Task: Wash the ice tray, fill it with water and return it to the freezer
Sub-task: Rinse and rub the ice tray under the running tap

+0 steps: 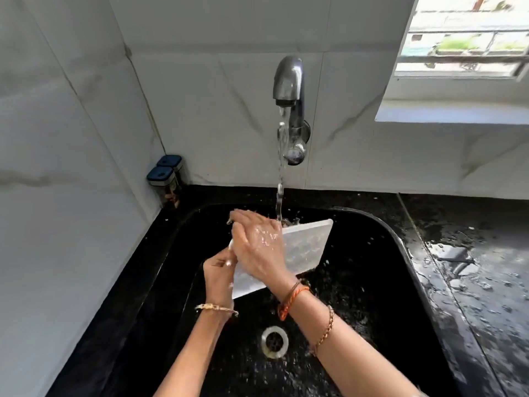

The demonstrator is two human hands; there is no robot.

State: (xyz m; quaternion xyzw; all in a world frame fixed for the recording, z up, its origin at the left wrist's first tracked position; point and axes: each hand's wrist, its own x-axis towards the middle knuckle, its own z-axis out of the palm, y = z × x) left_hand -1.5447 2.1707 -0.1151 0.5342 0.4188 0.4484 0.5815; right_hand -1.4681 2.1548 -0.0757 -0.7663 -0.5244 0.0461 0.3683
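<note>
The ice tray [303, 247] sits tilted over the black sink [400, 282] under the tap's [289, 87] stream — left hand [219, 272] pinches its near edge, right hand [259, 245] lies flat across it. Light, stiff, wet-slippery plastic — best gripped by the rims.

A home kitchen: black sink [380, 224] set in a wet black bench [486, 267], wall tap [289, 81] running, marble-look tiles, two spice jars [166, 181].

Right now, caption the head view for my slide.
Left hand holds the ice tray under the running tap while the right hand rubs it over the black sink.
</note>
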